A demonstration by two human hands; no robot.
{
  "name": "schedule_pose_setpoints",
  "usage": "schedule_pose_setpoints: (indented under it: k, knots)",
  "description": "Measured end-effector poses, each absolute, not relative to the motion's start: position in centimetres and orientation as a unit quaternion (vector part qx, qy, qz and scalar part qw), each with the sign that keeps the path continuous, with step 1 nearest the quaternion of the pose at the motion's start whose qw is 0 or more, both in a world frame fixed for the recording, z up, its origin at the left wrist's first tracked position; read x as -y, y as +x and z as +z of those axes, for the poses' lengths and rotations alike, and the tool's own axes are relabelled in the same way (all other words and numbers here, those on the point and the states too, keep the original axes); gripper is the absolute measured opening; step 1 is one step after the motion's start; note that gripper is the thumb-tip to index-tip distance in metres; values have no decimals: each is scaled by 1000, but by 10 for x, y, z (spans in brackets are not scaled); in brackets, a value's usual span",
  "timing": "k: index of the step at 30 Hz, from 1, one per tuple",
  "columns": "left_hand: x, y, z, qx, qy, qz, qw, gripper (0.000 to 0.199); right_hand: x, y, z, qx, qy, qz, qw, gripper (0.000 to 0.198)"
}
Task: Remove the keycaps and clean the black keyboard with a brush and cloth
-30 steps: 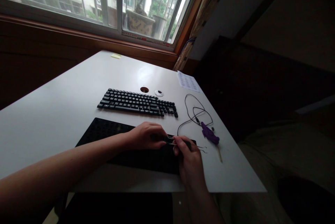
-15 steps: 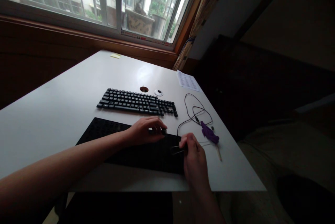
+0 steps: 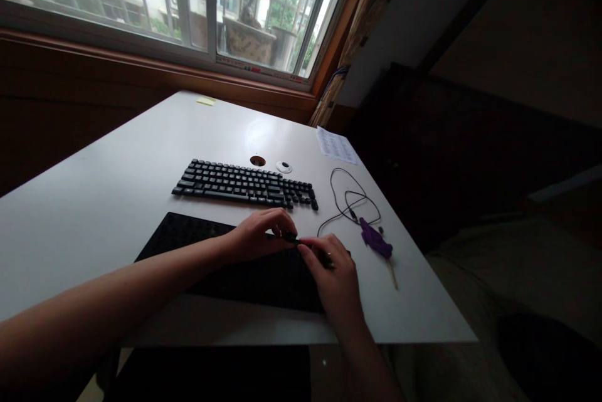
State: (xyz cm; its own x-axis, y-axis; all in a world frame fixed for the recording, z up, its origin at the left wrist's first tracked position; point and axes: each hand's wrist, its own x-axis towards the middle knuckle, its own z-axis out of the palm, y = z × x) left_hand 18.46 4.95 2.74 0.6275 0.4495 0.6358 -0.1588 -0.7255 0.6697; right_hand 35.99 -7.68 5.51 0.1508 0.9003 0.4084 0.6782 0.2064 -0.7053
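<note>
My left hand (image 3: 263,232) is closed, its fingertips pinching a small black keycap (image 3: 290,238) above the black keyboard base (image 3: 263,280). My right hand (image 3: 336,270) meets it there, thumb and forefinger reaching the same keycap. Tucked in the curled fingers of my right hand is a thin wire tool, apparently a keycap puller (image 3: 330,259), mostly hidden. Behind the base, loose black keycaps (image 3: 230,182) lie in rows in a keyboard's layout. My hands and left forearm cover much of the base.
A thin black cable (image 3: 335,192) loops on the white table (image 3: 108,195) at right. Close by lie a purple object with a pale stick (image 3: 376,240) and a small dark piece (image 3: 380,230). Farther back are a round cover (image 3: 284,167), a cable hole (image 3: 257,161) and printed paper (image 3: 337,145).
My right hand has moved left and up to meet the keycap at my left hand's fingertips. The wire tool, earlier jutting out over the base, is now mostly hidden in my right hand.
</note>
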Motion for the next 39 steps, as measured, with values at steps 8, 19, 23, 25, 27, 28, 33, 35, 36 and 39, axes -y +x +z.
schedule_pose_setpoints:
  k: [8,19,23,25,27,28,33,35,36,39]
  knots:
    - [-51,187,18,-80,836,424,338,13,70,350,58,643,-627,91,431,9]
    - [-49,188,17,-101,863,413,273,10,66,341,55,628,-655,63,415,9]
    - [-49,189,17,-106,861,408,283,9,65,341,54,629,-656,58,413,8]
    - [-49,189,15,-107,860,404,292,10,65,342,54,633,-653,56,413,8]
    - [-50,189,12,-110,860,401,297,12,65,344,54,637,-649,54,413,8]
    - [-50,189,12,-114,859,399,299,13,65,345,55,639,-648,52,412,8]
    - [-52,191,10,-150,846,405,313,17,53,362,62,648,-645,21,406,10]
    - [-54,192,10,-159,845,403,314,14,41,375,64,651,-647,3,397,13]
    - [-55,193,10,-162,847,398,313,12,33,383,64,655,-646,-3,392,14]
    - [-57,194,9,-169,854,385,305,11,6,405,60,678,-641,3,360,16]
